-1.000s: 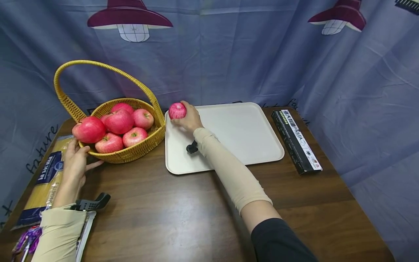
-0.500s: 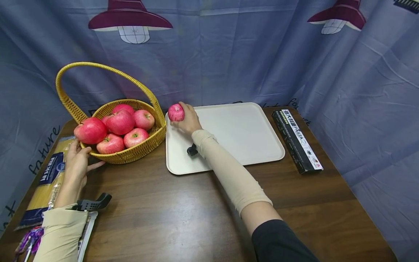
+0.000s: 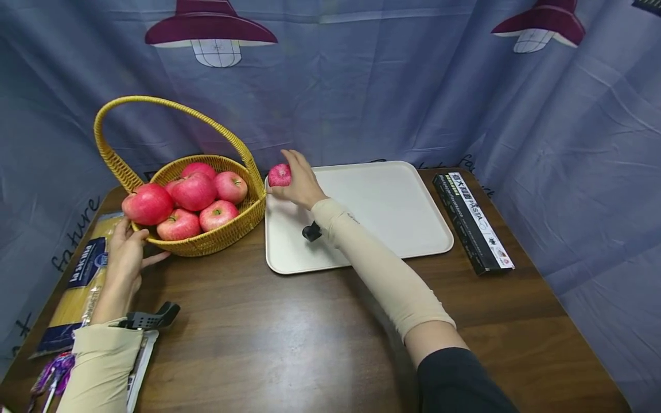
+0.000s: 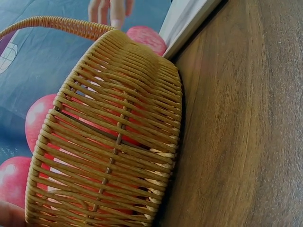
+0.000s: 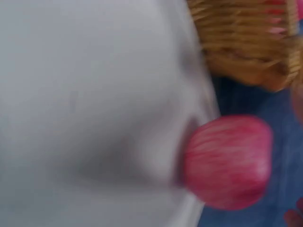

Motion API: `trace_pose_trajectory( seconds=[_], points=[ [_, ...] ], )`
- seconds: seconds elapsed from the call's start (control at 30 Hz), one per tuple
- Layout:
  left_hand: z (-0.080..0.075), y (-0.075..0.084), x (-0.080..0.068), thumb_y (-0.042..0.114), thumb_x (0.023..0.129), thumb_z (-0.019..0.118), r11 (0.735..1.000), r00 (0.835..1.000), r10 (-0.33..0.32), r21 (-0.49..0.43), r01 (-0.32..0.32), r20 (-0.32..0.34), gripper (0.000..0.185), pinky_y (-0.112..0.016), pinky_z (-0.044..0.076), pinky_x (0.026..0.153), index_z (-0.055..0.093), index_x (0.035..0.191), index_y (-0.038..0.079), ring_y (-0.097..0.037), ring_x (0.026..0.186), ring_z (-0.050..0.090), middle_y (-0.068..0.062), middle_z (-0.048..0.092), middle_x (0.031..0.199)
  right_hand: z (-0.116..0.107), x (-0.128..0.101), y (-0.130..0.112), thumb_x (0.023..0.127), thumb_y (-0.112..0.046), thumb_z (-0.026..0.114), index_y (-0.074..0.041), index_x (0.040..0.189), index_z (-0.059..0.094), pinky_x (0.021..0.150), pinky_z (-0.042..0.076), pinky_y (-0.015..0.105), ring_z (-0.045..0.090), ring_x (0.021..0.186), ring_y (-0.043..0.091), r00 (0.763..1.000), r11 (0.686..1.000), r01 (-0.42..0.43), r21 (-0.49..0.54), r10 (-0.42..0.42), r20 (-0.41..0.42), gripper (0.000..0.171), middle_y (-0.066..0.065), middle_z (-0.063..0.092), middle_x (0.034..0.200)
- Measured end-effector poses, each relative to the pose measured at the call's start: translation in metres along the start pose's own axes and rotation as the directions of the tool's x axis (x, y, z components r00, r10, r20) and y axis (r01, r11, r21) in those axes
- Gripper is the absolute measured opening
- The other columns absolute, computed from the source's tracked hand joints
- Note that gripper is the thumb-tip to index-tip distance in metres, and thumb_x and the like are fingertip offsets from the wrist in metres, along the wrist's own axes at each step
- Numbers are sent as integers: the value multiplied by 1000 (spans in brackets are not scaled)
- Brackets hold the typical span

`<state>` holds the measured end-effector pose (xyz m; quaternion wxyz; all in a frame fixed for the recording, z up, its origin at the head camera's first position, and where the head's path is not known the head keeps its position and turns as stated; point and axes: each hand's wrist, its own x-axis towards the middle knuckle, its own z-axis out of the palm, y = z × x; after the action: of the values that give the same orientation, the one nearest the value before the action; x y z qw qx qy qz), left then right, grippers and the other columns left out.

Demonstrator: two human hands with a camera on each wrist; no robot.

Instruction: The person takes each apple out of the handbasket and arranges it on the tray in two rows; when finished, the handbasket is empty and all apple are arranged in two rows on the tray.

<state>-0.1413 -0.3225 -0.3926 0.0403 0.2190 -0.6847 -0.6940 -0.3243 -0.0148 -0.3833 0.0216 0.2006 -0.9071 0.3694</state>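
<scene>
A red apple [image 3: 279, 175] rests at the far left corner of the white tray [image 3: 361, 229]. My right hand [image 3: 302, 184] is around its right side with fingers raised and spread; in the right wrist view the fingertips [image 5: 294, 218] stand apart from the apple's skin. To the left, a yellow wicker basket [image 3: 217, 238] with a tall handle holds several red apples [image 3: 193, 192]. My left hand [image 3: 124, 252] holds the basket's front left rim, one finger stretched out along its underside. In the left wrist view the woven side fills the middle, with a fingertip [image 4: 10, 213] at the rim.
A black pasta box [image 3: 472, 223] lies right of the tray. Under and beside the left arm are a spaghetti pack [image 3: 82, 281], a purple-wrapped item [image 3: 54, 373] and a flat pale packet [image 3: 140, 367]. A blue curtain [image 3: 361, 86] hangs close behind the table.
The right hand's fingers have opened and lifted off the apple, which stays on the tray corner. The left hand keeps its hold on the basket. The head view has shifted slightly.
</scene>
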Motion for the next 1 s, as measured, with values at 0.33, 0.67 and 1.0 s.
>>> trace_pose_trajectory(
  seconds=[0.33, 0.67, 1.0],
  points=[
    [1, 3, 3, 14, 105, 28, 1000, 1000, -13, 6, 13, 23, 66, -25, 63, 59, 1, 163, 31, -36, 155, 11, -6, -2, 171, -20, -38, -33, 86, -19, 79, -6, 132, 61, 116, 44, 32, 53, 135, 22, 955, 968, 236, 81, -216, -204, 50, 9, 60, 138],
    [-7, 0, 1, 12, 105, 30, 1000, 998, -3, -14, 3, 57, 67, -27, 64, 62, 1, 163, 29, -37, 153, 16, -12, -2, 170, -4, -60, -78, 90, -25, 75, -6, 114, 71, 90, 54, 23, 66, 103, 19, 918, 932, 361, 44, -346, -193, 31, 6, 72, 114],
    [-6, 1, 2, 12, 105, 31, 1000, 999, -8, 0, 8, 46, 66, -28, 64, 62, 4, 163, 29, -24, 135, 36, -12, 3, 169, 23, -55, -112, 88, -37, 76, -14, 129, 63, 96, 49, 15, 65, 115, 15, 968, 967, 248, 57, -251, 32, 49, 1, 67, 130]
  ],
)
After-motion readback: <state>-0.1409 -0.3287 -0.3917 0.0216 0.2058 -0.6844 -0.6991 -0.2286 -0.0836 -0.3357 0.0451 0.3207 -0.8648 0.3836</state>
